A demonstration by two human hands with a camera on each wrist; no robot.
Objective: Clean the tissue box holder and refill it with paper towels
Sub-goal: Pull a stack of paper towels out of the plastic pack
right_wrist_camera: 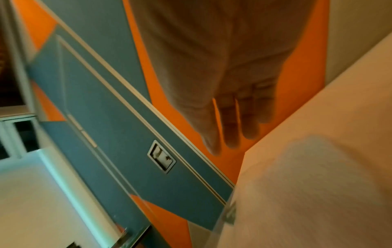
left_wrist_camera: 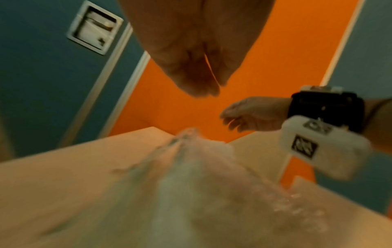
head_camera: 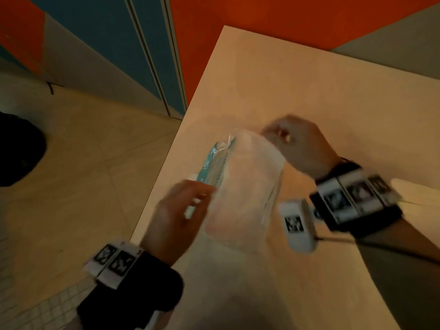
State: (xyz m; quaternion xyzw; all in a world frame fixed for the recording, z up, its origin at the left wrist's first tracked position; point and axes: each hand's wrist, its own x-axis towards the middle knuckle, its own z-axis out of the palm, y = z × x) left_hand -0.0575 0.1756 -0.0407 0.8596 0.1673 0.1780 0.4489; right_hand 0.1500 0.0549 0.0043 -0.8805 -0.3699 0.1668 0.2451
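A pack of paper towels (head_camera: 245,186) in clear wrap with teal print along its left edge lies on the beige table (head_camera: 309,79). My left hand (head_camera: 202,196) is at the pack's near left edge. In the left wrist view that left hand (left_wrist_camera: 201,89) hovers with straight fingers over the pack (left_wrist_camera: 201,193), holding nothing. My right hand (head_camera: 273,134) is at the pack's far right corner. In the left wrist view the right hand (left_wrist_camera: 231,122) hangs just above the pack, fingers loosely curled. The right wrist view shows its fingers (right_wrist_camera: 233,134) straight beside the pack (right_wrist_camera: 318,184). All frames are motion-blurred.
The table's left edge drops to a tiled floor (head_camera: 83,163), where a black object (head_camera: 19,148) sits at far left. Blue door panels (head_camera: 133,55) with a recessed latch (right_wrist_camera: 161,156) and an orange wall (head_camera: 285,17) stand behind. A white object (head_camera: 416,191) lies at the table's right edge.
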